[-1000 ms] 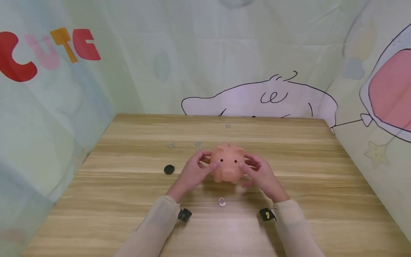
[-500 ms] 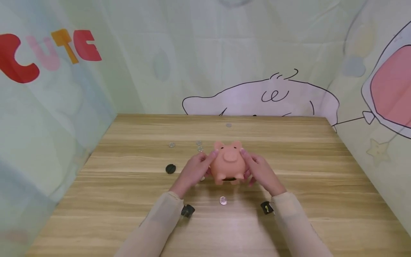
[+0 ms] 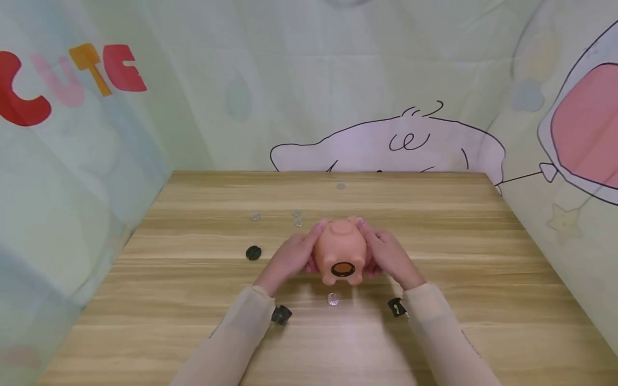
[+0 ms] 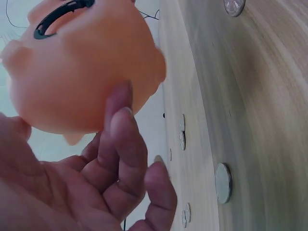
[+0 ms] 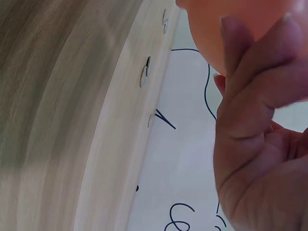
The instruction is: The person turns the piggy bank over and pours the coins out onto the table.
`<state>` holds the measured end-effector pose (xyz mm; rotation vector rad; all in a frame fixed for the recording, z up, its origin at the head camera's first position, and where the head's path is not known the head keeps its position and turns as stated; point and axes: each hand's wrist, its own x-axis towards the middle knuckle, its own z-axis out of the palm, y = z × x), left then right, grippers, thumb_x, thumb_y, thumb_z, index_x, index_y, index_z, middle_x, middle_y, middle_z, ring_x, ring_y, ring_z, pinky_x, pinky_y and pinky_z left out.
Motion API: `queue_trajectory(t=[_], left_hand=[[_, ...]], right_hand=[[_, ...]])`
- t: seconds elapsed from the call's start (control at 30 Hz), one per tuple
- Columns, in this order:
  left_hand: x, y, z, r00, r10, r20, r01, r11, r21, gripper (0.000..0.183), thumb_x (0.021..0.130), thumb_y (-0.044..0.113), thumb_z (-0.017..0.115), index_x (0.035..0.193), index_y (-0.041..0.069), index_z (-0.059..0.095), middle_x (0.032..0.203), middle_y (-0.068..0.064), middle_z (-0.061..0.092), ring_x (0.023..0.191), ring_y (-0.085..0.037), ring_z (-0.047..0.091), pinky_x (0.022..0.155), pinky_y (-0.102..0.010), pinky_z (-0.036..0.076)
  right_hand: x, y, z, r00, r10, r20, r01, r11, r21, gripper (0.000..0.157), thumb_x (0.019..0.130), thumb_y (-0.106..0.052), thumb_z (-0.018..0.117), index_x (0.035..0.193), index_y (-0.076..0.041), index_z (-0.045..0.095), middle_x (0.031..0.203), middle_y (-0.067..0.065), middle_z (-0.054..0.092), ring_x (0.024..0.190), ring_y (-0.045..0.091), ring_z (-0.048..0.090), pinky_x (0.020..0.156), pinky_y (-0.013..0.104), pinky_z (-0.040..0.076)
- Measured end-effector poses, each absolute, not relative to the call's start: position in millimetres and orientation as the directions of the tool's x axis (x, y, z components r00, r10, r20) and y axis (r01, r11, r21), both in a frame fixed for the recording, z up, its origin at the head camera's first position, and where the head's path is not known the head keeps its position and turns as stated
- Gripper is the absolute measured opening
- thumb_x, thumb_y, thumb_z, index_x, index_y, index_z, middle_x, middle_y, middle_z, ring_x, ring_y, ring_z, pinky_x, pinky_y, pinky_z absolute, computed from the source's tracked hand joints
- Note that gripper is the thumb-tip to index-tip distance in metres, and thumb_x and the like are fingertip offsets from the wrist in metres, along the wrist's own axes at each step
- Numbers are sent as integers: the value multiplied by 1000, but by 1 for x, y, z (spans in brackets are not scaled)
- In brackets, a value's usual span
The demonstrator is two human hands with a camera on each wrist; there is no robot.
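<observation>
A pink piggy bank [image 3: 340, 241] is held between both hands, tipped back so its snout points up and its underside faces the head camera. A round hole with a black rim [image 3: 343, 269] shows in that underside. My left hand [image 3: 291, 259] grips the pig's left side, thumb near the top and fingers curled beneath, as the left wrist view also shows. On the other side my right hand [image 3: 392, 260] grips it likewise. Off the tabletop hangs the pig [image 4: 82, 82] in the left wrist view. Just in front lies a shiny coin [image 3: 333, 299].
Left of the hands lies a round black plug [image 3: 253, 252] on the wooden table [image 3: 193, 289]. Several coins are scattered behind it, among them a coin [image 3: 255, 217], another coin [image 3: 298, 222] and a far coin [image 3: 340, 186]. Printed cloth [image 3: 222, 96] hangs around the table.
Both hands have tipped the piggy bank backward. Its face, earlier toward the camera, has turned upward, and the hole underneath has come into view. The coins and plug stay put.
</observation>
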<state>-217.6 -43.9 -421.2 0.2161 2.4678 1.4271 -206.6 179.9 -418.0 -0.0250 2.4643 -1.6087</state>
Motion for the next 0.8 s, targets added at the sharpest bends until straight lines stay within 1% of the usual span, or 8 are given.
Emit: queue_trajectory(t=[0.07, 0.17, 0.3, 0.37, 0.43, 0.57, 0.67, 0.8], left_hand=[[-217, -45, -421, -954, 261, -145, 2, 490, 871, 82, 94, 77, 24, 83, 8, 68, 70, -7, 64, 65, -26, 61, 63, -34, 49], [-216, -47, -421, -961, 254, -105, 27, 466, 885, 75, 97, 72, 29, 96, 8, 67, 80, -7, 64, 74, -31, 62, 61, -33, 47], [-216, -48, -423, -956, 281, -79, 32, 370, 928, 61, 102, 59, 39, 126, 7, 61, 106, -9, 65, 87, -30, 64, 69, -38, 53], [-217, -48, -425, -949, 305, -77, 20, 303, 953, 55, 103, 50, 46, 140, 9, 52, 123, -11, 60, 96, -28, 64, 76, -42, 55], [-217, -49, -428, -942, 325, -82, 4, 254, 967, 58, 101, 42, 55, 148, 11, 43, 137, -11, 53, 103, -26, 62, 83, -43, 55], [-217, -50, -432, -933, 355, -64, 27, 244, 969, 71, 93, 32, 72, 151, 11, 37, 148, -10, 43, 109, -27, 61, 90, -40, 53], [-217, -51, -434, -925, 376, -56, 42, 247, 968, 76, 88, 27, 78, 150, 10, 37, 149, -10, 42, 110, -27, 61, 95, -41, 50], [-215, -52, -438, -922, 382, -63, 39, 254, 966, 77, 85, 29, 81, 148, 12, 39, 148, -8, 44, 109, -25, 62, 95, -42, 50]], right_hand=[[-207, 180, -418, -980, -137, -142, 74, 412, -908, 74, 96, -70, 36, 93, -2, 65, 62, 13, 63, 51, 24, 60, 49, 42, 54], [-208, 181, -419, -979, -174, -105, 28, 395, -918, 67, 99, -64, 39, 112, -3, 63, 69, 12, 64, 62, 28, 63, 50, 43, 55], [-210, 186, -423, -969, -238, -67, -17, 334, -942, 59, 101, -50, 50, 144, -9, 47, 99, 18, 66, 81, 30, 66, 61, 46, 58], [-211, 190, -425, -963, -264, -47, -41, 318, -947, 62, 99, -43, 60, 149, -12, 41, 118, 20, 63, 96, 30, 66, 73, 46, 58], [-211, 193, -429, -956, -294, -4, -91, 309, -947, 67, 96, -33, 68, 152, -13, 38, 130, 22, 58, 109, 34, 63, 85, 45, 56], [-211, 197, -435, -934, -343, 99, -194, 255, -947, 75, 88, -12, 77, 151, -11, 38, 142, 24, 49, 126, 39, 52, 99, 47, 46], [-211, 199, -440, -913, -384, 135, -219, 186, -958, 78, 84, 0, 77, 151, -5, 37, 146, 27, 44, 130, 42, 48, 101, 48, 44], [-211, 199, -447, -896, -423, 133, -211, 142, -967, 78, 84, 5, 75, 151, -1, 35, 146, 30, 42, 130, 44, 46, 101, 47, 44]])
